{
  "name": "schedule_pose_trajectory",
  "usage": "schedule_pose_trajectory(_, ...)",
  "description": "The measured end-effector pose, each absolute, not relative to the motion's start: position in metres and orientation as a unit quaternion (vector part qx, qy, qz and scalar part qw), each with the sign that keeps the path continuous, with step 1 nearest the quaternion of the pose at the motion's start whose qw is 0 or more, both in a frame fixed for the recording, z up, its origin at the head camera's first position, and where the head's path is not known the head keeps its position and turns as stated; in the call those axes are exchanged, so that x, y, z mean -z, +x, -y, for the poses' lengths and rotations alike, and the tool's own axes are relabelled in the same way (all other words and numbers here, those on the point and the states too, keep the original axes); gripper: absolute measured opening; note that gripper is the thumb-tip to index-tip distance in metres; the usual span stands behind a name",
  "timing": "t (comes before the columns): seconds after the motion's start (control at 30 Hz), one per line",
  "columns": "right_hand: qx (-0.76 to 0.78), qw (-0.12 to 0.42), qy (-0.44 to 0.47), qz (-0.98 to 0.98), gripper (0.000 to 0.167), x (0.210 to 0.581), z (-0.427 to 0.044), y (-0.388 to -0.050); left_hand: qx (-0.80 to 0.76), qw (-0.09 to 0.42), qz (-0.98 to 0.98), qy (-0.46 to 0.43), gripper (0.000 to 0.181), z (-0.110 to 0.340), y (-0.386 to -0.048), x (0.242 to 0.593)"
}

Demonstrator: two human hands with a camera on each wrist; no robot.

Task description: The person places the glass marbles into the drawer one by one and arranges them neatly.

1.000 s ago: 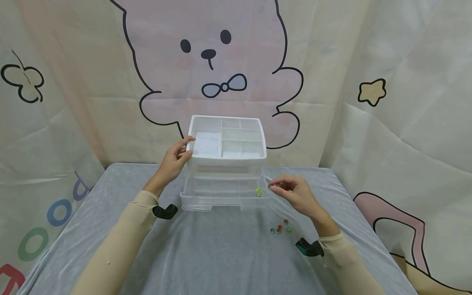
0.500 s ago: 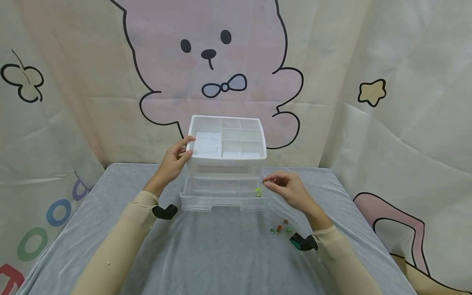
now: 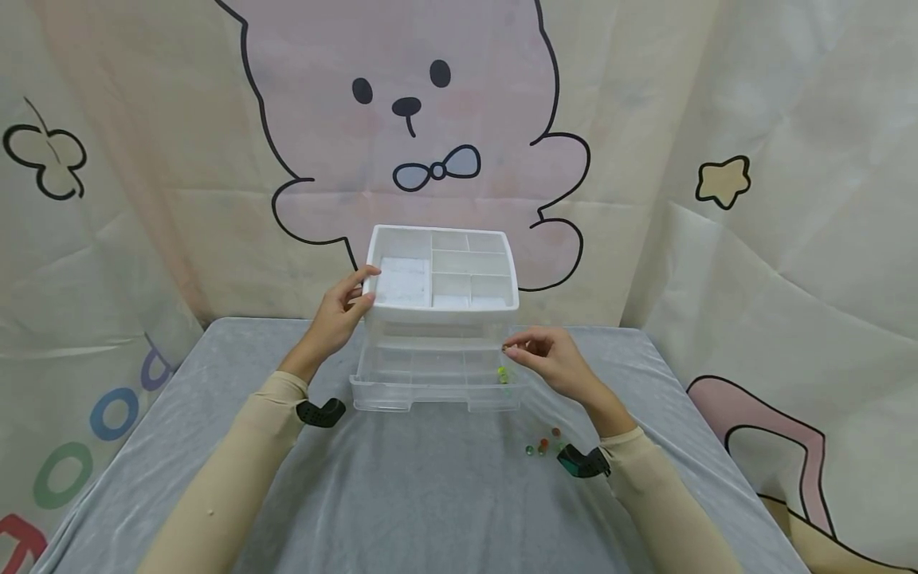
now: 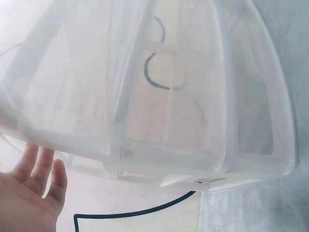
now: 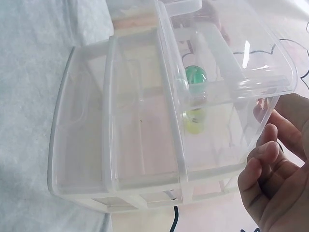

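Observation:
A clear plastic drawer organizer with a white compartment tray on top stands on the table. My left hand holds the left edge of that tray, thumb at the front side. Below it, a transparent drawer is pulled out toward me. Yellow-green marbles lie in its right part, and the right wrist view also shows a green marble there. Over the drawer's right edge, my right hand pinches a small brownish marble between thumb and fingertips. In the right wrist view that marble is mostly hidden.
Several loose orange and green marbles lie on the grey cloth in front of the organizer, right of centre, close to my right wrist. Behind the table hangs a cartoon-printed backdrop.
My right hand has moved left with the marble, from beside the drawer to over its right edge. The left hand and the organizer have stayed in place.

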State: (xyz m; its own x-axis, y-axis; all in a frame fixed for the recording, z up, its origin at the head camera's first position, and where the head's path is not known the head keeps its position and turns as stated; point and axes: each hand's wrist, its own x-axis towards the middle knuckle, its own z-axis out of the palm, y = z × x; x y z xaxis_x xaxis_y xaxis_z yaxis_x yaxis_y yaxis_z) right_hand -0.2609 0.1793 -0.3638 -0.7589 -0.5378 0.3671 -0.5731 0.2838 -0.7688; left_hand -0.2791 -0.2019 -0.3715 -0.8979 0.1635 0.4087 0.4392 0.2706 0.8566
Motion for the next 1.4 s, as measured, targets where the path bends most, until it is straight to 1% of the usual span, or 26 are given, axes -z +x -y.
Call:
schedule_pose_trajectory(0.43, -0.470, 0.024, 0.331, 0.818, 0.012, 0.3614, -0.1734, -0.2640, 0.573, 0.123, 0.788, -0.188, 0.045, 0.2010, -0.2792, 0.3721)
schedule_pose_trajectory(0.73, -0.468, 0.017, 0.322, 0.823, 0.013, 0.3625, -0.1709, -0.2659, 0.572, 0.123, 0.789, -0.188, 0.045, 0.2013, -0.2797, 0.3729)
schedule_pose_trajectory(1.4, -0.472, 0.013, 0.335, 0.815, 0.017, 0.3607, -0.1729, -0.2633, 0.572, 0.121, 0.790, -0.186, 0.045, 0.2015, -0.2793, 0.3725)
